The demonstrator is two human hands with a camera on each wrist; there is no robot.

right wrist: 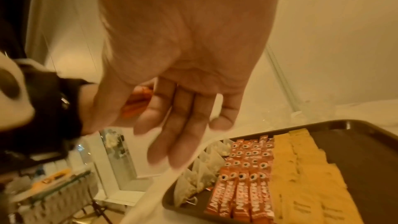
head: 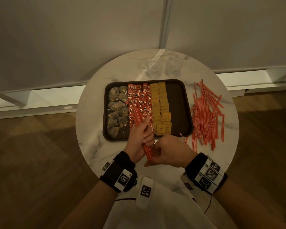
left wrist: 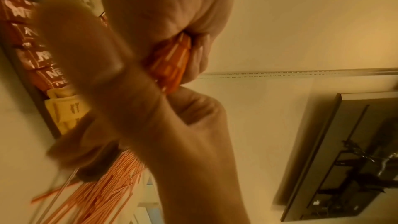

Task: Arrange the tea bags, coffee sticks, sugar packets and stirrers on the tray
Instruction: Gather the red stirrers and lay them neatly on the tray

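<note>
A round marble bench (head: 92, 146) carries a dark brown tray (head: 178, 103). On the tray lie three columns: tea bags (head: 116, 109) at the left side, red coffee sticks (head: 139, 100) in the middle, and yellow sugar packets (head: 161, 109) beside them. The strip of tray to the right of the sugar is bare. To the right of the tray, on the bench, lies a loose heap of red-and-white stirrers (head: 206, 116), some crossing one another. Two clear glasses (head: 163, 66) stand behind the tray, side by side.

The left hand (head: 139, 138) is over the near edge of the tray, its grip curled tight round a bundle of stirrers (head: 147, 150); the bundle's far end fans out over the coffee sticks, and its near end sticks out below the fist. The right hand (head: 170, 151) is just beside it over the bench, its fingertips (right wrist: 148, 113) against the near end of the bundle. In the right wrist view its fingers hang long and only loosely bent, so its grip is not closed round anything.
</note>
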